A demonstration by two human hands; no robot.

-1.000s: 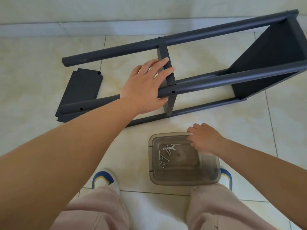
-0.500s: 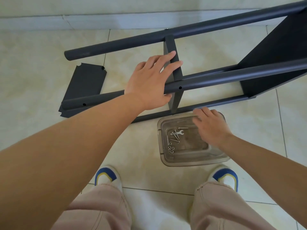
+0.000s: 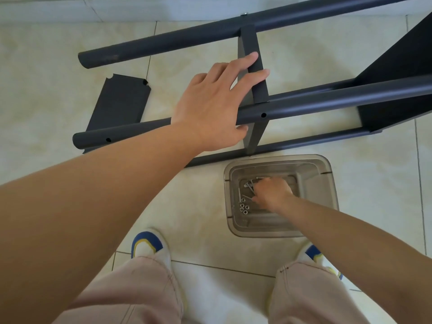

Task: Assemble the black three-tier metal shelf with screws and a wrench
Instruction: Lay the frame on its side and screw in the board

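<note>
Screws (image 3: pixel 248 188) and nuts (image 3: pixel 244 208) lie in the clear tub (image 3: pixel 320 195), where the right hand (image 3: pixel 272 195) reaches; its finger state is unclear. Left hand (image 3: pixel 215 106), fingers spread, rests on the shelf frame (image 3: pixel 327 106) lying on the floor.

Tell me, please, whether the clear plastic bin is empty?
Not empty: the clear plastic bin holds screws and nuts on its floor.

Two bare hands, the left hand (image 3: pixel 211 106) and the right hand (image 3: pixel 272 194), are at work over one black shelf frame (image 3: pixel 327 106) of four tubular posts and two fitted panels. One loose shelf panel (image 3: pixel 119 101) lies on the floor tiles. One clear plastic bin (image 3: pixel 320 190) holds five small nuts (image 3: pixel 244 208) and several long screws (image 3: pixel 249 187), partly hidden. Two blue-and-yellow shoes (image 3: pixel 149 245) show below.
</note>
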